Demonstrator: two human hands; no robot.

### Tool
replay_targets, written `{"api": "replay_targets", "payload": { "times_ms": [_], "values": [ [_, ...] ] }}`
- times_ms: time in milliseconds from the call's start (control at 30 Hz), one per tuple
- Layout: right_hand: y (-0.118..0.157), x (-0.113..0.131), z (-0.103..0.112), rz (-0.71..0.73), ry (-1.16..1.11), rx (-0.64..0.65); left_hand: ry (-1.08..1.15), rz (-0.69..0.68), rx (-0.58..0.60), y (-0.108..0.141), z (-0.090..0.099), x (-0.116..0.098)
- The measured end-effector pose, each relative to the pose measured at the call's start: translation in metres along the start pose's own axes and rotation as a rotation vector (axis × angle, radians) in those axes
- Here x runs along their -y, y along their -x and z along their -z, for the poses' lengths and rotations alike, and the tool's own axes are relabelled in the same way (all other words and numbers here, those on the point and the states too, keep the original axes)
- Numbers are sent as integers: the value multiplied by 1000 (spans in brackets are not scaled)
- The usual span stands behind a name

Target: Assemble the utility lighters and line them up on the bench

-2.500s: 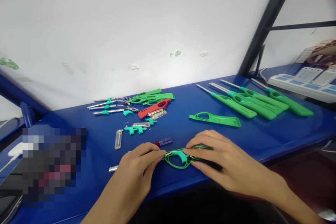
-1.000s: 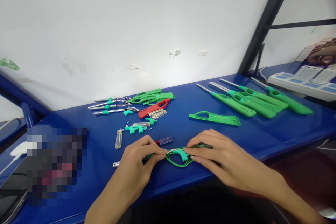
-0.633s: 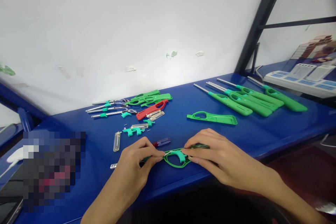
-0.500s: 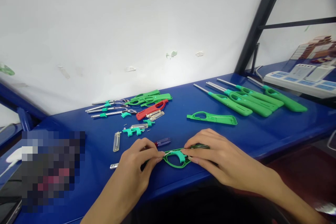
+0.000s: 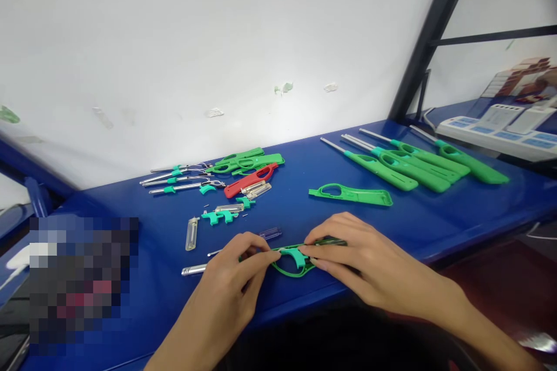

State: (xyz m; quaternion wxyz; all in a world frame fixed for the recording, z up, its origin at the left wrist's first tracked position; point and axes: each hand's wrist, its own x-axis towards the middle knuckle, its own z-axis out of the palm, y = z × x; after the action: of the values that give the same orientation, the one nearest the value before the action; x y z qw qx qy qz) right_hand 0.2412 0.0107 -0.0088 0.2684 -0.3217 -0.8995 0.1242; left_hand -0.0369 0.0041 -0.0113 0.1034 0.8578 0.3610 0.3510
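Observation:
An open green lighter casing (image 5: 289, 273) lies near the table's front edge, its teal trigger (image 5: 298, 257) seated inside the finger loop. My right hand (image 5: 348, 249) grips the handle part, thumb and fingertips pressed just behind the trigger. At the front of the loop, the thumb and index finger of my left hand (image 5: 243, 266) are pinched together; whatever lies between them is hidden. A metal lighter tube (image 5: 194, 270) pokes out to the left from under my left hand. Behind that hand lies a screwdriver with a clear purple handle (image 5: 270, 233).
A loose green casing half (image 5: 352, 195) lies beyond my right hand. Several complete green lighters (image 5: 418, 171) are at the right. At back left are metal tubes (image 5: 187, 187), a red casing half (image 5: 250, 181), teal triggers (image 5: 217, 217) and clear fuel tanks (image 5: 191, 234).
My left hand has shifted slightly right along the casing's loop, uncovering more of the metal tube and the screwdriver's shaft. My right hand keeps its hold.

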Motion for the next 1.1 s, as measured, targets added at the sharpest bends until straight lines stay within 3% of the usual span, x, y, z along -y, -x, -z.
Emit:
{"api": "replay_targets", "payload": {
  "times_ms": [500,767,1100],
  "values": [
    [0,1,0,-2,14,-10,-30,-4,12,1,0,1],
    [-1,2,1,3,23,-13,6,68,63,0,-3,-2],
    [-2,3,-4,35,49,-45,16,48,30,0,-4,-3]
  ]
}}
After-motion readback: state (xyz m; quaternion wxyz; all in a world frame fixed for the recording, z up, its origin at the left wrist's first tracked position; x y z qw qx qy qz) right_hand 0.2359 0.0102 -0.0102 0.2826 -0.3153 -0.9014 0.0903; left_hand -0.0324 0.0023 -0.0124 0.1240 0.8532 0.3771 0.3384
